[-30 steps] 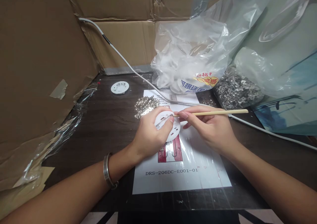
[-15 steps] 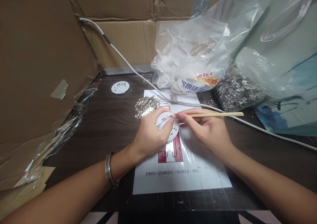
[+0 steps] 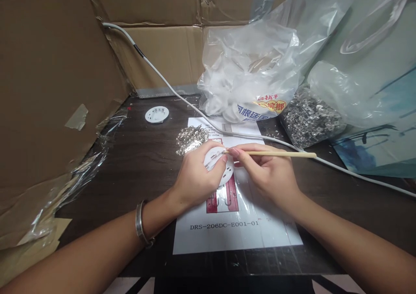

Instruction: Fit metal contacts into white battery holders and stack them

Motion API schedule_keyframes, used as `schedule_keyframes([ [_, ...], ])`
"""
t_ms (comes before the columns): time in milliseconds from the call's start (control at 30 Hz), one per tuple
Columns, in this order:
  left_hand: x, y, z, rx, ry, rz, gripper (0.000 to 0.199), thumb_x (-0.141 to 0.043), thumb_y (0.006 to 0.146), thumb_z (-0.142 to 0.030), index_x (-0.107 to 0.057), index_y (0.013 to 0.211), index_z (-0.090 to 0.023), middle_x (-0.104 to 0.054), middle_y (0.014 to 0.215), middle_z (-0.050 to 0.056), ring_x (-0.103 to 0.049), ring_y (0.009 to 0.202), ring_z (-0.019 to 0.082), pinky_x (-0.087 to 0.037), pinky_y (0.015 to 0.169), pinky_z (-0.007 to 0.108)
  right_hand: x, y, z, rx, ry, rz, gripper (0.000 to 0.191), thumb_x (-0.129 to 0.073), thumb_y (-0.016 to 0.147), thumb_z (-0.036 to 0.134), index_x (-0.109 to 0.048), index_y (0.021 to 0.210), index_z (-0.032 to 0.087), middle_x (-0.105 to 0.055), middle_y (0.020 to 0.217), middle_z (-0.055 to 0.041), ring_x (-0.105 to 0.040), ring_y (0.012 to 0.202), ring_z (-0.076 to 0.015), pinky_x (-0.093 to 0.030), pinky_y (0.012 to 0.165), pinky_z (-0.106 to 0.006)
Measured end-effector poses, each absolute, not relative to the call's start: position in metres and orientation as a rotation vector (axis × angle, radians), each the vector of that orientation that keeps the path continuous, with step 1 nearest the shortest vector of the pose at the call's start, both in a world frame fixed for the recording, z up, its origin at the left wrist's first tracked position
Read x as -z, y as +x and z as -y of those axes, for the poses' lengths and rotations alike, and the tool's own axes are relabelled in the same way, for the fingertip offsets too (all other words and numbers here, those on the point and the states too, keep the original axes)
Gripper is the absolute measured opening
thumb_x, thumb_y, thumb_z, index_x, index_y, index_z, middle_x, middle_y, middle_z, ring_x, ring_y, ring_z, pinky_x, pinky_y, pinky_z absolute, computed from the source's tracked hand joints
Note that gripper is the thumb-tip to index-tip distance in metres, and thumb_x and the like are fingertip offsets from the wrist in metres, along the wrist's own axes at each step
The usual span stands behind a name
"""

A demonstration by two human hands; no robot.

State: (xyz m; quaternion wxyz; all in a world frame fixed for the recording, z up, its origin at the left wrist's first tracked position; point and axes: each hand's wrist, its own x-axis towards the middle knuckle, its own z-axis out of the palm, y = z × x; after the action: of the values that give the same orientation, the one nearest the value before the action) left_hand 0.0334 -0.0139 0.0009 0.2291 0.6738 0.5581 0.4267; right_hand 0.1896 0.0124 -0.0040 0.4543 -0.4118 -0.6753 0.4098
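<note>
Two bare hands meet over one printed sheet on the dark table; the left hand pinches one white disc, its thumb laid across the face and the fingers behind; that disc, pierced by several small slots, is held above the sheet, partly covering its red printed picture; the right hand grips one wooden stick between thumb and fingers, the tip pointing at the disc's upper right edge, though whether it touches is too small to tell; one bracelet circles the left wrist; a second disc lies flat farther back on the left, well apart from the hands; one pile of metal pieces, too many to count, sits just beyond the left hand; two clear bags stand behind, one bag of white parts and one bag of metal parts; one white cable runs across the table.
</note>
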Motion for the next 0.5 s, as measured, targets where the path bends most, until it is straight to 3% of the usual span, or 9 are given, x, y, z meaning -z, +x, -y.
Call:
schedule_keyframes([
  [133,-0.0013,0.0335,0.0144,-1.167,1.828,-1.543,0.01,-0.056,0.082,-0.02,-0.063,0.089,-0.017,-0.07,0.084,0.003,-0.064,0.075,0.017,-0.05,0.07,0.029,0.0051,0.1914,-0.0141,-1.048,-1.033,1.681,0.018,-0.06,0.088,0.034,-0.072,0.085,0.021,-0.072,0.088,-0.0032,-0.068,0.08,-0.0174,-0.058,0.074,-0.032],
  [367,-0.0009,0.0347,0.0133,-1.173,1.748,-1.512,0.008,-0.057,0.081,-0.02,-0.063,0.085,-0.017,-0.068,0.079,0.002,-0.062,0.07,0.016,-0.05,0.067,0.029,0.0017,0.1958,-0.0164,-1.063,-1.021,1.767,0.023,-0.057,0.09,0.035,-0.071,0.085,0.018,-0.07,0.084,-0.0043,-0.066,0.069,-0.0152,-0.055,0.056,-0.026],
  [500,0.0003,0.0346,0.0126,-1.174,1.747,-1.509,0.009,-0.056,0.081,-0.019,-0.063,0.086,-0.017,-0.068,0.081,0.002,-0.062,0.072,0.016,-0.05,0.068,0.029,-0.001,0.1963,-0.0175,-1.013,-1.012,1.856,0.022,-0.055,0.092,0.031,-0.07,0.085,0.017,-0.07,0.082,-0.0039,-0.066,0.07,-0.0155,-0.056,0.06,-0.027],
])
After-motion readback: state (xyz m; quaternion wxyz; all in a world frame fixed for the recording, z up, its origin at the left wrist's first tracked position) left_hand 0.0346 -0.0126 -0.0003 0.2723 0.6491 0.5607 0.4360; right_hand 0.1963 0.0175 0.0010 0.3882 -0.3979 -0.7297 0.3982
